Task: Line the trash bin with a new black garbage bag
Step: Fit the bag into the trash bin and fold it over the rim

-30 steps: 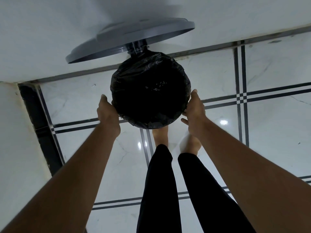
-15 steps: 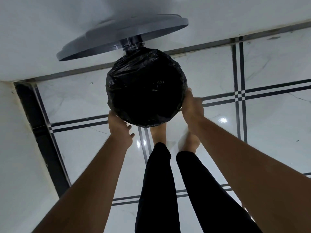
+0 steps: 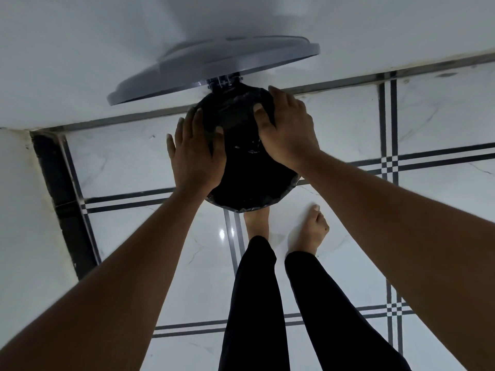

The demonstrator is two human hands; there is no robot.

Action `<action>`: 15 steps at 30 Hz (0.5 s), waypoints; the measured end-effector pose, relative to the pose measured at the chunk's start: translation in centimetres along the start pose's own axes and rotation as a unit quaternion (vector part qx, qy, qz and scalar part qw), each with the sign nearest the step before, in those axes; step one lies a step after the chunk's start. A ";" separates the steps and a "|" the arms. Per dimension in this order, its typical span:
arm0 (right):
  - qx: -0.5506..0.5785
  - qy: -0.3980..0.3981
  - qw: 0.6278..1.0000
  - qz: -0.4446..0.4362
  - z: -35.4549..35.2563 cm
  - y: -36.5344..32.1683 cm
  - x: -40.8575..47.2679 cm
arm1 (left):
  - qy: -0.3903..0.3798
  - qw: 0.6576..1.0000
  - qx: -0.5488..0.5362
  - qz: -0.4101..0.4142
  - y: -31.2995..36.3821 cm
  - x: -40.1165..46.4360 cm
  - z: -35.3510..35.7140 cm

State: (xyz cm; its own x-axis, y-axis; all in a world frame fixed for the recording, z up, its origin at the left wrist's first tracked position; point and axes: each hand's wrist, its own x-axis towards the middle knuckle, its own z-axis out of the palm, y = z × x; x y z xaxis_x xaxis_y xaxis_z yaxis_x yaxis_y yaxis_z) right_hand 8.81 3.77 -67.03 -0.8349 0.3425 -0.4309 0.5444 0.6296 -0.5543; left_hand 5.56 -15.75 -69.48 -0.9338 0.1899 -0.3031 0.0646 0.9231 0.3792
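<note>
Two open grips, fingers spread, nothing clasped; the left hand (image 3: 197,153) and right hand (image 3: 288,129) press flat on the black garbage bag (image 3: 246,178) stretched over the trash bin (image 3: 224,82) mouth; bin on the tiled floor (image 3: 348,124); grey lid (image 3: 214,68) raised against the wall

One head-worn view looks steeply down from close above the trash bin (image 3: 251,204), seemingly facing the wall (image 3: 80,49) just behind it.
</note>
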 end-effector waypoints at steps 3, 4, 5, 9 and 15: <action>-0.020 -0.031 0.999 0.002 0.1 -0.5 1.5 | -0.004 1.000 -0.018 -0.022 0.3 1.4 -0.3; -0.019 -0.038 0.999 0.007 0.1 -0.5 1.9 | -0.008 0.999 -0.023 -0.032 0.5 1.9 -0.5; -0.016 -0.044 0.999 0.011 0.1 -0.5 2.3 | -0.017 0.998 -0.032 -0.046 0.6 2.5 -0.8; -0.010 -0.051 0.998 0.018 0.4 0.0 3.3 | -0.055 0.986 -0.081 -0.137 1.3 4.7 -1.9; 0.013 -0.071 0.994 0.085 0.8 0.1 4.2 | -0.137 0.948 -0.160 -0.239 0.5 7.9 -1.7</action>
State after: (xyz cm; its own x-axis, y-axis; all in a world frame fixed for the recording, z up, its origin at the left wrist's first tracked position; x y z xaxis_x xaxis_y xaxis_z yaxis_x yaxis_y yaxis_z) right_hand 5.39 4.74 -69.44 -0.7113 0.3394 -0.6156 0.6803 0.5526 -0.4815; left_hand -2.37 -14.35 -70.14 -0.7001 -0.1044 -0.7064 -0.4943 0.7847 0.3739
